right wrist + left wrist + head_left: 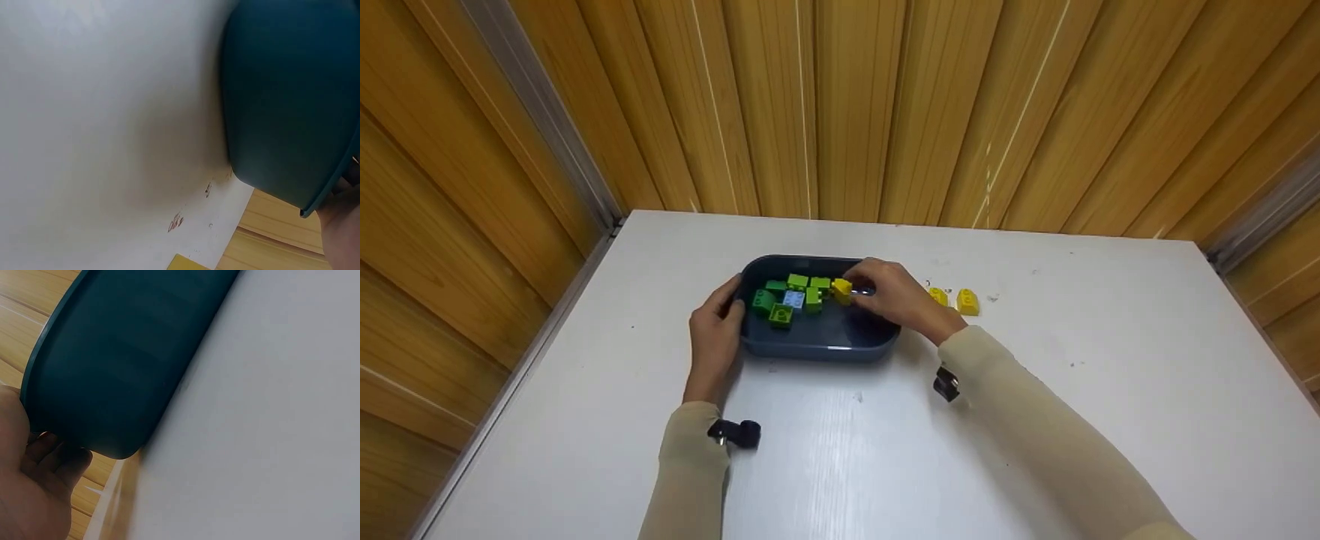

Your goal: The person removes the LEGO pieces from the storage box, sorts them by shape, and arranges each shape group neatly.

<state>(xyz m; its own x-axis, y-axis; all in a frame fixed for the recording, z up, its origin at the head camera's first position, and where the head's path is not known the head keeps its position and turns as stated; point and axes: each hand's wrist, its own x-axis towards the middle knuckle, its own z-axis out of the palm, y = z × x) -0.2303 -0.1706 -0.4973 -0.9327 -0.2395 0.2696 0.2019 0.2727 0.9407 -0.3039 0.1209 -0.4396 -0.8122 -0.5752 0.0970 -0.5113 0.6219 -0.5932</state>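
Observation:
A dark blue-green tray (817, 349) stands on the table with several green toy building blocks (781, 316) and a light blue block (793, 300) in its left half. My left hand (712, 337) grips the tray's left end; in the left wrist view, its fingers (73, 464) curl at the tray's outer wall. My right hand (896, 296) reaches over the right rim and pinches a yellow block (842, 291) just right of the green ones. In the right wrist view the tray wall (287, 107) hides the right fingertips and that block.
Two more yellow blocks (968, 302) lie on the white table (1035, 435), right of the tray. Small dark marks (175, 223) dot the tabletop near them. Wood-patterned panels (855, 112) rise behind the table's back edge.

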